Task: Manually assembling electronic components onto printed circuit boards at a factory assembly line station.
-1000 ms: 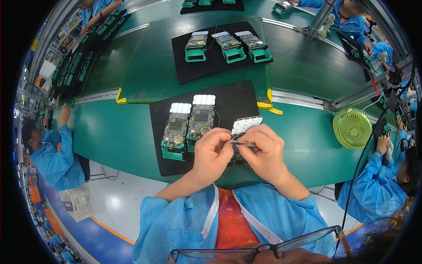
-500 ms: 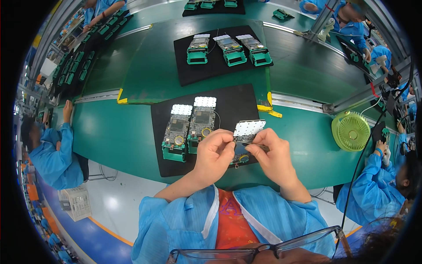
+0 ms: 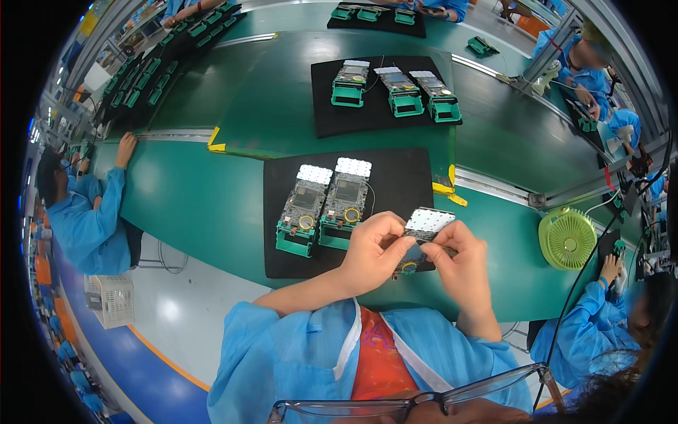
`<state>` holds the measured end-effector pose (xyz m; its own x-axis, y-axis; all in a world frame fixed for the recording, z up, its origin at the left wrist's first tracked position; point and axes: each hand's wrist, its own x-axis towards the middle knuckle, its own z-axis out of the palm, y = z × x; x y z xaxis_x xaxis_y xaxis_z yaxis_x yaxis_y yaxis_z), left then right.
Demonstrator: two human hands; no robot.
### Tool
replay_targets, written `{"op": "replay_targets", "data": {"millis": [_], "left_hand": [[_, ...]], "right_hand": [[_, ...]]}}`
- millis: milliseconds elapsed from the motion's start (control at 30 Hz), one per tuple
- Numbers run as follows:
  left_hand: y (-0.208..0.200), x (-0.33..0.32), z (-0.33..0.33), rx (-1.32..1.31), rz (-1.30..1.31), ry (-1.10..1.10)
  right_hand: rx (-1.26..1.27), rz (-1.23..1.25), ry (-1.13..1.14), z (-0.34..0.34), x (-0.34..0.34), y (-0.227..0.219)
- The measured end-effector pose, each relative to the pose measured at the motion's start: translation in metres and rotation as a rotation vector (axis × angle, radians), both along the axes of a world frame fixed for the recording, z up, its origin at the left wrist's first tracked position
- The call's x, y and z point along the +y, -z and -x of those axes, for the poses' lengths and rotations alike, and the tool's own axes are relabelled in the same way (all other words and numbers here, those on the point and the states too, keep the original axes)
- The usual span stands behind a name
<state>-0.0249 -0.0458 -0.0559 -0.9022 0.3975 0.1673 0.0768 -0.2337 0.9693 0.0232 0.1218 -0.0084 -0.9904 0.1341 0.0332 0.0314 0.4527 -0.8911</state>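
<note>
Between my two hands is a circuit board assembly with a white dotted keypad panel at its top, tilted up over the right side of a black mat. My left hand pinches its left edge with thumb and fingertips. On the other edge, my right hand grips with thumb and bent fingers. The lower part of the board is partly hidden by my fingers. To the left, two similar boards in green housings, one and another, lie on the mat, each with a round yellow-ringed part.
Farther off, a second black mat bears three more green-housed boards. A green fan stands at the right, near a black cable. Yellow tape marks the line's corner. Co-workers in blue sit around, and a pale crate is on the floor.
The whole view has shifted, so the table and mats appear farther right. Both hands still hold the board, its white panel now tilted differently.
</note>
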Motion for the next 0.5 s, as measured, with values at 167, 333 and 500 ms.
{"op": "replay_targets", "data": {"millis": [167,333,500], "left_hand": [[-0.0059,-0.0019,0.0010,-0.031,0.018,0.006],[-0.0027,-0.0073,0.0019,0.037,0.066,-0.005],[-0.0016,-0.0066,0.0008,0.034,0.047,0.007]], "right_hand": [[0.017,0.061,0.004,0.0006,0.0029,0.0012],[0.022,0.076,-0.018,0.0008,0.0007,0.0009],[0.043,0.059,-0.023,-0.0004,0.0003,-0.0010]]}}
